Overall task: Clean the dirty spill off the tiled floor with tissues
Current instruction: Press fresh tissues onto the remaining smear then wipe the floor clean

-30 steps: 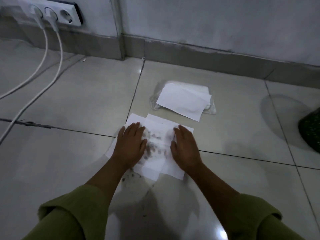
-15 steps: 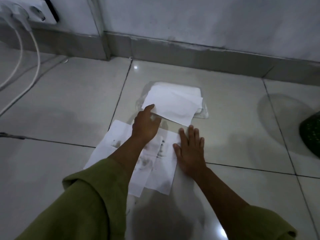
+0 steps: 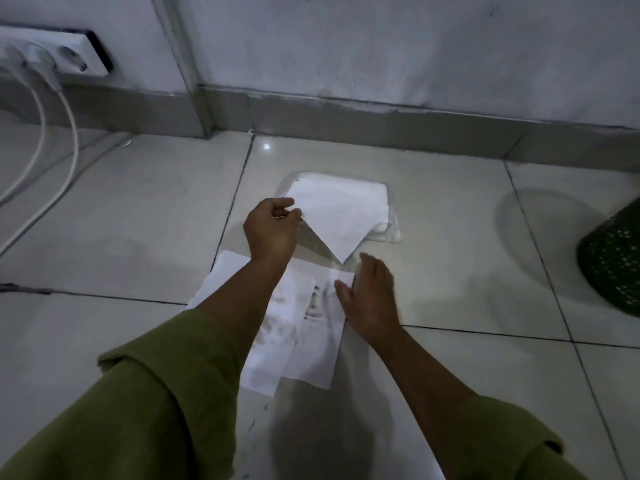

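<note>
Pinching a clean tissue (image 3: 337,220) with the left hand (image 3: 272,233).
Its grip holds the tissue's edge, just over the tissue pack (image 3: 389,233). The right hand (image 3: 372,303), fingers straight, touches the dirty tissues (image 3: 294,327) lying on the tiled floor (image 3: 138,220), near the pack.

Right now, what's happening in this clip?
A person in green sleeves is cleaning a tiled floor. The left hand pinches a fresh tissue by its edge, partly lifted off the clear pack near the wall. The right hand, fingers straight, lies at the right edge of the stained tissues spread over the spill. A few dark specks show nearer the person, so the job is not done.
</note>
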`<state>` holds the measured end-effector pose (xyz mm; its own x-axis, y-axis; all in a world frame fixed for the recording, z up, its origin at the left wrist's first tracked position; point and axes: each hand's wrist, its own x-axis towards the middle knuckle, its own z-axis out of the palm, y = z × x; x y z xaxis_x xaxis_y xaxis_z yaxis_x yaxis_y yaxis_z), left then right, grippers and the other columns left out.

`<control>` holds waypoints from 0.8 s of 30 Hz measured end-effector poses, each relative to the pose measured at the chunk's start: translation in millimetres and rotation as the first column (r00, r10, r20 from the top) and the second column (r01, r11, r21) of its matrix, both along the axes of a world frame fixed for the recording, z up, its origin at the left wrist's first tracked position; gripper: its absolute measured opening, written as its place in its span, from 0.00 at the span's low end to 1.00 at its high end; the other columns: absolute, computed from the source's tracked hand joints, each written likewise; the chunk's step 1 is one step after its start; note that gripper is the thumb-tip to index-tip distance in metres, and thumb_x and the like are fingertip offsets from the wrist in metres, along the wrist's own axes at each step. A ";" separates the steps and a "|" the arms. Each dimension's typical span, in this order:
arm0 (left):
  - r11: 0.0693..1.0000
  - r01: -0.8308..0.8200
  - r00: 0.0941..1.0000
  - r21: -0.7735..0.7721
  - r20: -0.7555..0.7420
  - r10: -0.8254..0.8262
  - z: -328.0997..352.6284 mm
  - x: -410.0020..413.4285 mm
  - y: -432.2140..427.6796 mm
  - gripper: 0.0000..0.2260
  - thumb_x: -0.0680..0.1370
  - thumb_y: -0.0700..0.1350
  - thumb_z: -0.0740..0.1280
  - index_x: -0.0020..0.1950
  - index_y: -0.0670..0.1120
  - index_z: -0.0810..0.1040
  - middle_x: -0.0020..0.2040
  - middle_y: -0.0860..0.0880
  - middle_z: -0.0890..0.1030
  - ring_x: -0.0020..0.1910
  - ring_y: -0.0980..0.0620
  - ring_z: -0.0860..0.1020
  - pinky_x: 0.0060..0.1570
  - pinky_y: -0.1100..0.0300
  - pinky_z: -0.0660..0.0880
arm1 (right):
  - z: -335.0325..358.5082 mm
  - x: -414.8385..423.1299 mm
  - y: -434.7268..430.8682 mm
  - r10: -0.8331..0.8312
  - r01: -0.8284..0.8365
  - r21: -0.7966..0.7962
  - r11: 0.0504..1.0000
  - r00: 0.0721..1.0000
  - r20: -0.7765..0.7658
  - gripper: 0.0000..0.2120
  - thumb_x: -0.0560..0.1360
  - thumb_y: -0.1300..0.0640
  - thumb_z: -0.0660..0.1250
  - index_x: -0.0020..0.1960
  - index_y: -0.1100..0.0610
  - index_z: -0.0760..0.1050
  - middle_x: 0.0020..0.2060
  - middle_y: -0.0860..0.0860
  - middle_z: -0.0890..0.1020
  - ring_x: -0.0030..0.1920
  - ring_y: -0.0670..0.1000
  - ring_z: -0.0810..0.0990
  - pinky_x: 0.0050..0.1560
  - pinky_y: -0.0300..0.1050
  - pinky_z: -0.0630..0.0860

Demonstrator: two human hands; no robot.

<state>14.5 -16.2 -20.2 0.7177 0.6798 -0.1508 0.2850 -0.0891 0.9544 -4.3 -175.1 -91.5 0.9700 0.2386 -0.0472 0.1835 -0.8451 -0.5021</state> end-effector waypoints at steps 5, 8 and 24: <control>0.999 0.033 0.996 -0.040 0.085 -0.030 36.0 -5.0 0.4 0.06 0.75 0.37 0.67 0.50 0.43 0.80 0.42 0.46 0.82 0.40 0.51 0.82 0.50 0.57 0.80 | 47.8 10.7 27.5 -0.184 0.164 0.173 0.971 0.976 0.112 0.45 0.64 0.36 0.71 0.72 0.55 0.56 0.69 0.58 0.65 0.68 0.58 0.64 0.67 0.55 0.68; 0.997 0.045 0.990 -0.056 0.135 -0.037 59.3 -12.3 -1.5 0.07 0.76 0.36 0.63 0.50 0.41 0.80 0.38 0.47 0.81 0.39 0.53 0.82 0.48 0.59 0.80 | 76.0 15.7 40.5 -0.161 0.130 0.170 0.977 0.970 0.180 0.38 0.66 0.39 0.71 0.69 0.55 0.62 0.66 0.56 0.69 0.65 0.58 0.67 0.61 0.53 0.70; 0.851 0.276 0.961 0.446 -0.154 -0.231 78.3 -139.5 65.1 0.11 0.70 0.34 0.71 0.52 0.39 0.81 0.46 0.41 0.83 0.40 0.53 0.78 0.37 0.79 0.69 | 99.5 -81.9 62.9 0.213 -0.272 0.125 0.954 0.910 0.356 0.08 0.73 0.58 0.64 0.48 0.61 0.73 0.43 0.59 0.80 0.45 0.60 0.77 0.41 0.50 0.72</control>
